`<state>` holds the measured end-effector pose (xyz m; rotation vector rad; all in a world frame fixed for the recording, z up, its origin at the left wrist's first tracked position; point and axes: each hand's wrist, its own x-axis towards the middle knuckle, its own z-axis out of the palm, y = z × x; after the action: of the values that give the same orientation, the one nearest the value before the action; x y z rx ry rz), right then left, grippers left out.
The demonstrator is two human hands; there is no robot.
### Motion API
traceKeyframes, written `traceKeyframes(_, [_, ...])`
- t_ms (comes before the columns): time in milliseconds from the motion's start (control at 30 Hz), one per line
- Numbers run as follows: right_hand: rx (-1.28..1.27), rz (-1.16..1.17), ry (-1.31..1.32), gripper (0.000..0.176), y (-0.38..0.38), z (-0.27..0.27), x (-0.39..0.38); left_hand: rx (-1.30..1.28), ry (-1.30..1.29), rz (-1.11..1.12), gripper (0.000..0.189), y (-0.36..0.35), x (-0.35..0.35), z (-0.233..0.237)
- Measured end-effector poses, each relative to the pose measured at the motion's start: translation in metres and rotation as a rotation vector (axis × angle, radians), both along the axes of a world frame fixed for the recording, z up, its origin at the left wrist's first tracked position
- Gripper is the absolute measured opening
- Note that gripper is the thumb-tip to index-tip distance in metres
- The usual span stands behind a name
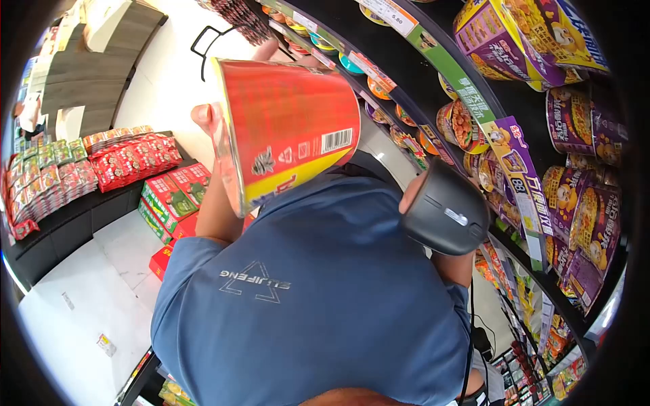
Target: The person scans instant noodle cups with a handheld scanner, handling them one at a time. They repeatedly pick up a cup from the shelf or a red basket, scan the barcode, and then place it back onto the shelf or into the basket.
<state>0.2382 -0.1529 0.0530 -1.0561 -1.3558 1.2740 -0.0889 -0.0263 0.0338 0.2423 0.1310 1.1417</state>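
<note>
My left hand (204, 116) grips a big red instant noodle cup (288, 115), tilted on its side in front of my chest. A thumb shows at the lid rim and fingertips at the cup's upper edge; the rest of the hand is hidden. The cup's side carries a white barcode and a yellow band. On the right, my right hand (410, 194) is closed around a black handheld barcode scanner (447, 211), which covers most of its fingers. A gap separates the scanner from the cup.
Shelves with price labels (393, 15) and purple noodle cups (582, 216) curve along my right side. To the left, red snack packets (135, 161) lie on a black display, beside stacked red and green boxes (177, 193). A black cable (468, 338) hangs by my right side.
</note>
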Motion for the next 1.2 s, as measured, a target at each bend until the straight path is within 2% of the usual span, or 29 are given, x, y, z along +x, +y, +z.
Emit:
traceKeyframes(33, [0.082,0.022,-0.121,0.022,-0.001,-0.002,0.000,-0.001,0.006,0.001,0.110,0.002,0.001,0.003])
traceKeyframes(100, [0.242,0.065,-0.370,0.026,-0.005,-0.006,0.001,0.280,0.007,0.005,0.111,0.006,0.005,0.019])
traceKeyframes(133, [0.239,0.063,-0.371,0.026,-0.009,-0.008,-0.001,0.283,0.041,0.033,0.114,0.005,0.006,0.027])
traceKeyframes(167, [0.196,0.012,-0.302,0.033,-0.013,-0.010,-0.004,0.281,0.039,0.027,0.114,0.007,0.003,0.025])
traceKeyframes(233, [0.116,-0.098,-0.165,0.052,-0.020,-0.013,-0.014,0.506,0.037,0.039,0.117,0.017,-0.001,0.021])
traceKeyframes(267, [0.029,0.010,-0.125,0.063,-0.013,0.002,-0.018,0.524,0.073,0.075,0.120,0.015,0.002,0.025])
traceKeyframes(433, [0.079,0.081,-0.131,0.056,-0.008,0.014,-0.029,0.448,0.226,0.130,0.121,0.012,0.002,0.026])
traceKeyframes(500, [-0.006,0.022,0.005,0.054,-0.008,0.020,-0.034,0.367,0.330,0.163,0.120,0.007,0.005,0.026])
traceKeyframes(567, [-0.015,0.021,0.004,0.051,-0.005,0.024,-0.032,0.357,0.267,0.128,0.118,0.008,0.004,0.020])
traceKeyframes(633, [0.022,0.009,0.004,0.047,-0.005,0.023,-0.028,0.284,0.356,0.044,0.116,0.010,0.002,0.010])
traceKeyframes(700, [0.062,-0.002,0.012,0.047,-0.009,0.020,-0.024,0.237,0.371,-0.006,0.103,0.015,0.008,-0.009])
traceKeyframes(767, [0.025,0.066,-0.031,0.047,-0.011,0.022,-0.020,0.019,0.367,-0.057,0.088,0.019,-0.004,-0.056])
traceKeyframes(833, [0.052,0.105,-0.022,0.044,-0.011,0.017,-0.018,-0.075,0.570,0.008,0.074,0.010,0.036,-0.043])
traceKeyframes(900, [0.169,0.122,-0.001,0.041,-0.012,0.012,-0.021,-0.189,0.634,-0.030,0.065,0.011,0.062,-0.057])
traceKeyframes(967, [0.167,0.126,-0.045,0.042,-0.008,0.017,-0.022,-0.158,0.587,-0.167,0.057,0.012,0.090,-0.060])
traceKeyframes(1033, [0.263,0.265,-0.128,0.045,-0.002,0.016,-0.019,-0.069,0.600,-0.258,0.056,0.013,0.119,-0.063])
traceKeyframes(1100, [0.232,0.269,-0.131,0.048,-0.002,0.020,-0.020,0.018,0.547,-0.313,0.056,0.016,0.147,-0.064])
traceKeyframes(1200, [0.148,0.270,-0.098,0.051,-0.006,0.021,-0.017,0.095,0.578,-0.258,0.057,0.016,0.186,-0.063])
